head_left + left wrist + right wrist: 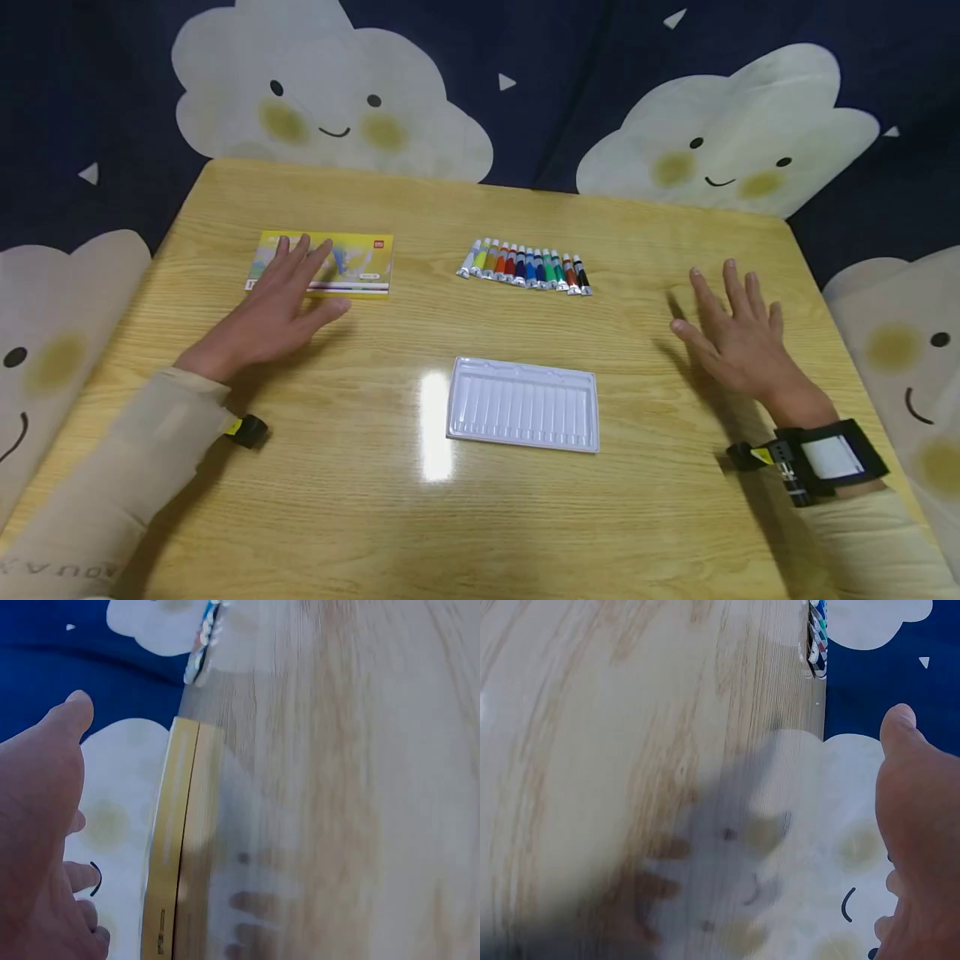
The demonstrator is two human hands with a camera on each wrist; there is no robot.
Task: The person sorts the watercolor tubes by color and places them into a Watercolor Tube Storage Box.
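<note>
My left hand (277,312) hovers with fingers spread over the near left part of a flat yellow paint box (360,265). In the left wrist view the yellow side of that box (169,840) shows below and beside the hand. Over the right side of the table my right hand (738,342) is held with fingers apart, holding nothing, its shadow on the wood. A row of paint tubes (525,267) in several colours lies side by side at the back middle. Nearer to me, between the hands, lies a white plastic tray (525,404) with narrow slots.
The light wooden table (360,517) has a glossy surface with a bright reflection left of the tray. Behind it hangs a dark blue cloth (540,100) with smiling white clouds, which also shows at both sides. Each wrist wears a small black camera.
</note>
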